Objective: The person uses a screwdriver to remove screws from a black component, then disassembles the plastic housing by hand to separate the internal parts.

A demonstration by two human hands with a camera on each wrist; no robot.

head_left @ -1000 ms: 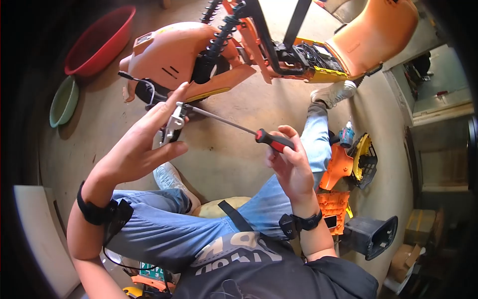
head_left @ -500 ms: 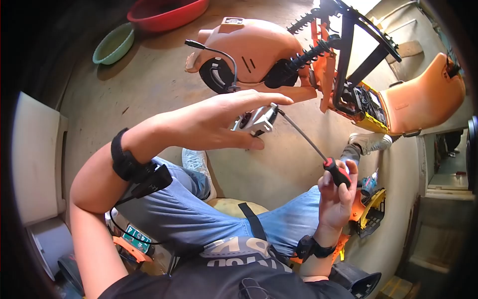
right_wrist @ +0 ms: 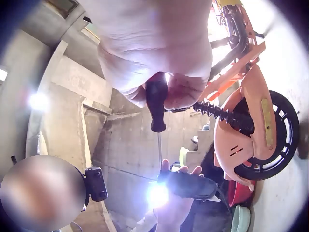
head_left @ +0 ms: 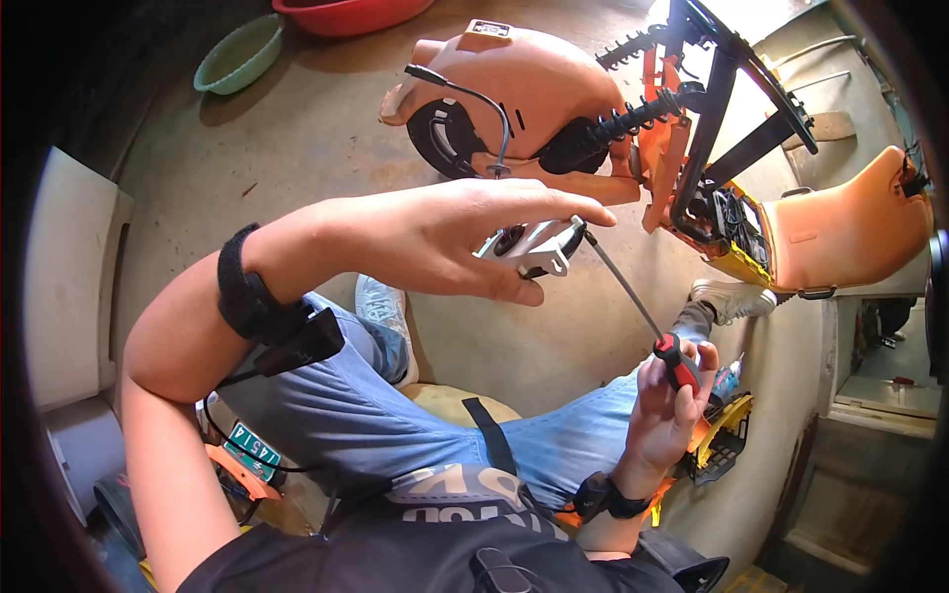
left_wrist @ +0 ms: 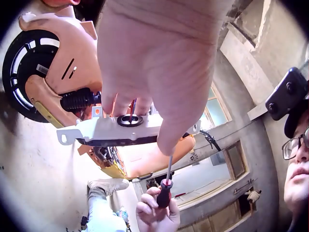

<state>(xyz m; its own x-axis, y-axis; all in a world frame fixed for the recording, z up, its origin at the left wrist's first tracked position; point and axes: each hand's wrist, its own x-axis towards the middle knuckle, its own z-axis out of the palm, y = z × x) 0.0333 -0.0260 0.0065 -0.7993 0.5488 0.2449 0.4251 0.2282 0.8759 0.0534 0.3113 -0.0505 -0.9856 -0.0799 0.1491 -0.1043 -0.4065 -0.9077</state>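
My left hand [head_left: 435,237] grips a white and black part [head_left: 539,249] between thumb and fingers. In the left wrist view this part [left_wrist: 104,130] is a long white bracket with a round hole and coloured wires; the left hand [left_wrist: 157,63] is over it. My right hand [head_left: 667,410] holds the red and black handle of a screwdriver [head_left: 675,364], its shaft slanting up to the part's right end. In the right wrist view a lit lamp [right_wrist: 158,195] glares beside the black side of the part [right_wrist: 188,184]. Whether the tip sits in a screw I cannot tell.
An orange scooter body [head_left: 539,89] with a black frame and spring stands ahead, its orange seat panel [head_left: 840,232] at the right. A green basin [head_left: 237,57] and a red basin [head_left: 351,14] are at the back left. Orange and yellow panels [head_left: 727,435] lie at the right.
Both hands, with the part and screwdriver, have moved right in the head view as that view turned. The part has tilted, and both hands keep their holds.
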